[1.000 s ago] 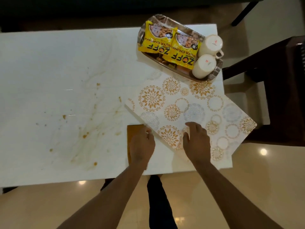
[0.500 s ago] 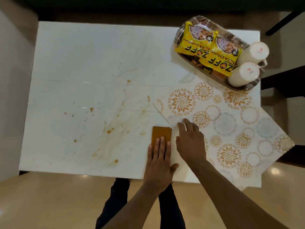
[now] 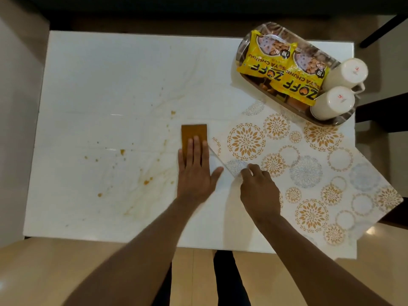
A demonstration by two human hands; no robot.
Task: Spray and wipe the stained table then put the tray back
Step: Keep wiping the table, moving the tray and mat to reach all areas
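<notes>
Wiping step, I judge. My left hand [image 3: 195, 171] lies flat, fingers straight, pressing the brown cloth [image 3: 193, 134] onto the bench [image 3: 110, 85]. Right hand [image 3: 258, 186] pinches the patterned mat [image 3: 309, 168] by its near edge. Stains [image 3: 145, 181] sit left of the cloth; next sweep goes leftward. Tray [image 3: 249, 80] waits at far right corner.

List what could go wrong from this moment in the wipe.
The patterned mat overhangs the table edge; the right hand pinching its corner could drag it off. The tray with two mugs sits at the corner, touching the mat. The left hand pressing the orange cloth may smear stains.
</notes>
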